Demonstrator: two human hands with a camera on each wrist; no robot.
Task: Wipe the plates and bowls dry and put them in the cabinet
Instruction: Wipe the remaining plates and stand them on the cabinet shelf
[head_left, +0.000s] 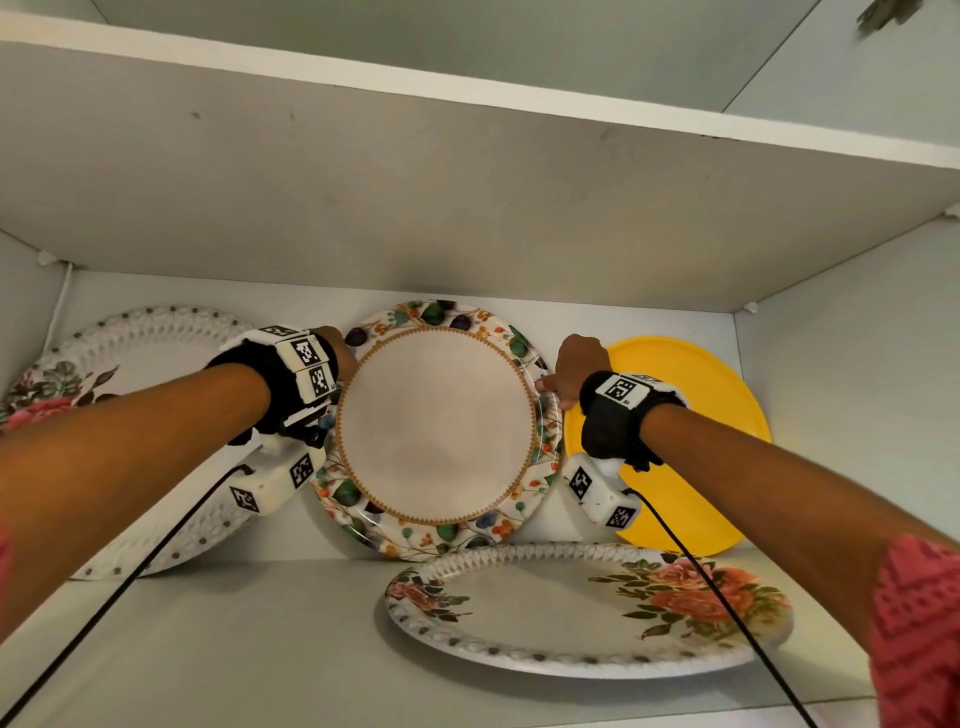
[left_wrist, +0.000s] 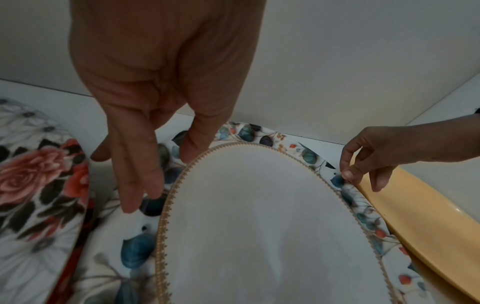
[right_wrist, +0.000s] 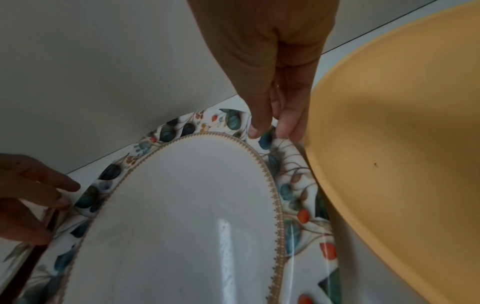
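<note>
Plates first: a round white plate with a thin gold-toothed border (head_left: 436, 423) lies on a larger leaf-and-berry rimmed plate (head_left: 540, 462) at the back of the white cabinet shelf (head_left: 260, 623); left hand (head_left: 332, 348) rests straight fingers (left_wrist: 135, 185) on that rim; right hand (head_left: 574, 371) pinches its opposite edge beside the yellow plastic plate (head_left: 691, 415); centre the stack, then release both sides gently.

Both forearms reach forward, wrists strapped. The left hand (head_left: 332, 345) has straight fingers (left_wrist: 135, 185) pointing down; the right hand (head_left: 576, 369) seems to pinch with thumb and fingertips (right_wrist: 257, 127).
</note>
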